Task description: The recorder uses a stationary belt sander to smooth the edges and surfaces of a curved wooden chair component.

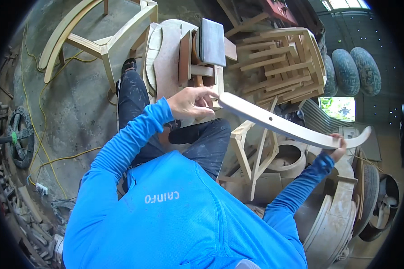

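Inspection at this moment found the person seated, looking down over a blue long-sleeved shirt, with a curved wooden slat held across the body between both hands. The left hand was closed on the near, wider end of the slat, fingers curled over its top edge and thumb beneath. The right hand was closed on the far end, just short of the upturned tip, fingers wrapped under the piece. The slat was off the ground and touched nothing else that could be seen; it ran from mid-frame down toward the right, pale face turned up, with a small dark hole near its middle.

Surroundings were crowded. An unfinished chair frame stood at upper left on the concrete floor, a stack of chair frames at upper right, and a bare wooden frame directly under the slat. A yellow cable trailed across the floor.

Judgement: the work in hand appeared to be checking or sighting the curved piece. To do it well, both ends should remain firmly supported so the thin middle does not flex, the face should stay turned to the light, and the piece should be swung clear of the frame below and the stack behind.
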Demonstrator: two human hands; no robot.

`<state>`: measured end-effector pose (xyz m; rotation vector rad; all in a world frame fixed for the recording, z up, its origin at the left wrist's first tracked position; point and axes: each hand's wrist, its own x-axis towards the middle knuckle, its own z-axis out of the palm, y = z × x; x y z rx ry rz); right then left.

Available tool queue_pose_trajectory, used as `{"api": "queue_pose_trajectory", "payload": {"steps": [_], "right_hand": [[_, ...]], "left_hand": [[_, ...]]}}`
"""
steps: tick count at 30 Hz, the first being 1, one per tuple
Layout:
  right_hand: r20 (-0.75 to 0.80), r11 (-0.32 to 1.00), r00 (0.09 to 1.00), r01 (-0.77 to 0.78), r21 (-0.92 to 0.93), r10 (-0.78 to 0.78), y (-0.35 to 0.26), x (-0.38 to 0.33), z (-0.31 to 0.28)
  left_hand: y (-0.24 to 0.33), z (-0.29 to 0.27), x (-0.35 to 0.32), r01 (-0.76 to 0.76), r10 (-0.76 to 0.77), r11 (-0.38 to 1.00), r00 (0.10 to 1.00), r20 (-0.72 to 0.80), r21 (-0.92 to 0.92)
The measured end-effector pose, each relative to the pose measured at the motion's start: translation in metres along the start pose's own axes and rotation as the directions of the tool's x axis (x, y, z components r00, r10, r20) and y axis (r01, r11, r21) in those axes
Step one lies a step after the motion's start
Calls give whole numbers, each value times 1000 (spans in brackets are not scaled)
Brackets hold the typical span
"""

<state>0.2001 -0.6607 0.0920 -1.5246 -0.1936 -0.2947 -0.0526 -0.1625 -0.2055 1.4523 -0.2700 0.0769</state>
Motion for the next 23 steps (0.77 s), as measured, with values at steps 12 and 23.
{"api": "queue_pose_trajectory", "payload": {"steps": [12,23], "right_hand": [[-361,719,709,-295,629,606,176,-188,-85],[-118,569,829,-264,778,547,156,-259,-36]], "left_hand": [[45,76,38,-86,-61,799,973,-223,-595],[26,7,90,-334,-133,598,855,-502,-728]]}}
